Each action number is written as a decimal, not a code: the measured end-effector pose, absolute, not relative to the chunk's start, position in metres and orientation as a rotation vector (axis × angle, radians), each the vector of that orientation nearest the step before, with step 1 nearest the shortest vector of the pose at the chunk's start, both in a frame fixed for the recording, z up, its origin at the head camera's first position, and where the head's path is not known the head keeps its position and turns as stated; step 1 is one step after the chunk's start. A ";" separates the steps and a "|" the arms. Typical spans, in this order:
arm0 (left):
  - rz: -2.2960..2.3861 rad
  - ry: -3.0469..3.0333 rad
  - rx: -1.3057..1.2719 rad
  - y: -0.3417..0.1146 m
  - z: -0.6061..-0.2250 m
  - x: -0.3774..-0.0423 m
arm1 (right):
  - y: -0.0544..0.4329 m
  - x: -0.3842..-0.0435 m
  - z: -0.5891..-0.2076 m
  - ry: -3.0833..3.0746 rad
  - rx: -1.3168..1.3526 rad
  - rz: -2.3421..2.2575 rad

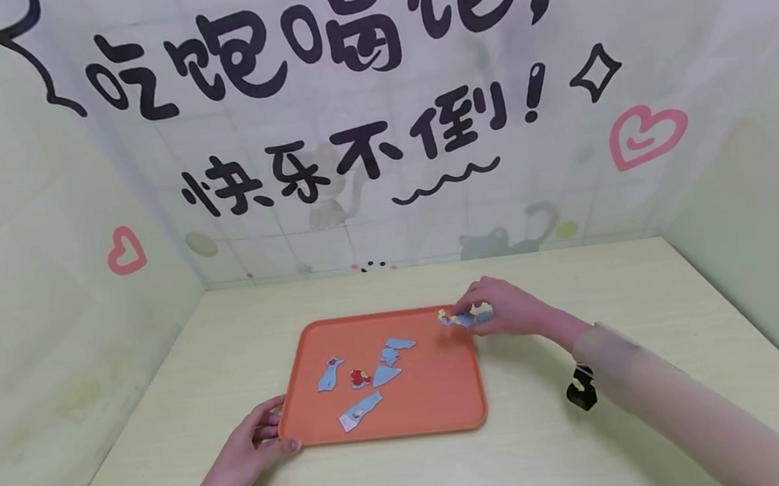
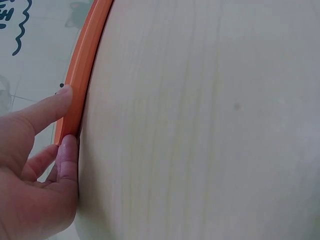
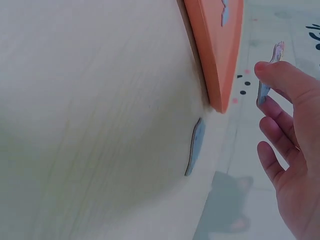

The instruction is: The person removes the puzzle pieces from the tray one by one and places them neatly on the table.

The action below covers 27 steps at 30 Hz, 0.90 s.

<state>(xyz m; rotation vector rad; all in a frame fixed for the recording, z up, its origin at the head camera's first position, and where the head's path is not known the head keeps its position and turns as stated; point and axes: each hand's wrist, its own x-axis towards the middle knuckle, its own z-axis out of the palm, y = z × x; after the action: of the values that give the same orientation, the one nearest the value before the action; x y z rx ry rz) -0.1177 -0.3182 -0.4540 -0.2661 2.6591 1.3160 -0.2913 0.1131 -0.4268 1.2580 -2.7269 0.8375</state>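
An orange tray [image 1: 439, 395] lies on the table. My left hand [image 1: 259, 437] grips its front left corner, with the thumb on the rim and the fingers against the side. Over the back right corner, my right hand [image 1: 501, 306] pinches a thin, flat puzzle piece [image 1: 463, 319] between thumb and fingers. In the right wrist view that piece [image 3: 264, 90] shows edge-on, held in the air. Several light blue puzzle pieces [image 1: 361, 412] are scattered on the tray, alongside a red and yellow one [image 1: 360, 378].
Another blue piece [image 3: 196, 147] lies on the table just outside the tray, below the right hand. A black item [image 1: 582, 389] shows beneath the right sleeve; its kind is unclear. Printed cloth walls [image 1: 360, 230] enclose the table's back and sides.
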 end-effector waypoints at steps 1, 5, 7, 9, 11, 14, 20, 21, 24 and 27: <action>1.319 2.659 -0.265 -0.318 -0.454 -0.118 | 0.118 -0.293 -0.427 -2.717 1.244 0.837; 1.314 2.664 -0.259 -0.319 -0.454 -0.118 | 0.138 -0.298 -0.428 -2.700 1.176 0.826; 1.306 2.670 -0.256 -0.320 -0.454 -0.119 | 0.148 -0.300 -0.430 -2.688 1.148 0.814; 1.306 2.670 -0.258 -0.319 -0.454 -0.119 | 0.158 -0.301 -0.431 -2.657 1.138 0.794; 1.306 2.669 -0.261 -0.319 -0.454 -0.118 | 0.167 -0.303 -0.434 -2.608 1.144 0.767; 1.307 2.666 -0.263 -0.318 -0.453 -0.118 | 0.181 -0.304 -0.437 -2.582 1.127 0.750; 1.290 2.673 -0.264 -0.318 -0.454 -0.119 | 0.203 -0.307 -0.443 -2.714 1.015 0.765; 1.288 2.674 -0.265 -0.318 -0.454 -0.119 | 0.206 -0.308 -0.444 -2.729 1.005 0.757; 1.284 2.675 -0.262 -0.318 -0.453 -0.119 | 0.215 -0.309 -0.448 -2.762 0.987 0.739; 1.288 2.674 -0.263 -0.318 -0.453 -0.119 | 0.221 -0.309 -0.450 -2.789 0.983 0.739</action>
<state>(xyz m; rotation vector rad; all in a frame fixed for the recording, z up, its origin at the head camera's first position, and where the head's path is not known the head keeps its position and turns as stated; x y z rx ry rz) -0.1185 -0.3178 -0.4531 -0.2629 2.6745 1.2880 -0.3088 0.2210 -0.4504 0.9833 -2.7886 0.7387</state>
